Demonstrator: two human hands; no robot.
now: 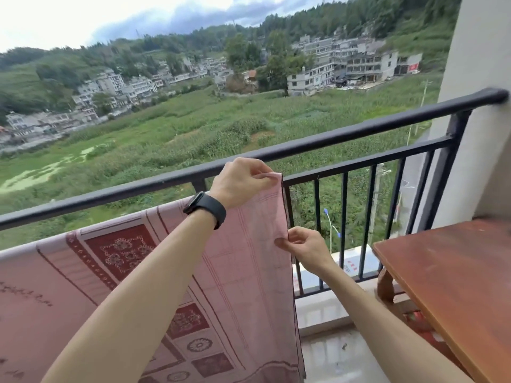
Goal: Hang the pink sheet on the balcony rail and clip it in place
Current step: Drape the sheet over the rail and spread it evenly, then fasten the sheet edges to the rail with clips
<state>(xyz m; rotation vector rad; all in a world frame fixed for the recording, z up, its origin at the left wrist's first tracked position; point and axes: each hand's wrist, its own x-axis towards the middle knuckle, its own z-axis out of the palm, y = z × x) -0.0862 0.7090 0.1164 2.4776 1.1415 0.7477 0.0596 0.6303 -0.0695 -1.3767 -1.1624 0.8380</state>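
The patterned pink cotton sheet point(235, 272) drapes the black metal balcony rail point(359, 136); left hand point(240, 183) and right hand point(307, 248) pinch its edge (no clips visible, clipping remains).

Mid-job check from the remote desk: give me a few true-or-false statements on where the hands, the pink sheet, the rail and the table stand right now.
1. The left hand, with a black wristband, pinches the top corner of the pink patterned sheet near the black metal balcony rail. True.
2. The right hand is empty. False: it pinches the sheet's right edge, lower down.
3. A clip already holds the sheet on the rail. False: no clip is visible.
4. A reddish-brown wooden table stands to the right. True.
5. The sheet is plain white. False: it is pink with dark red squares.
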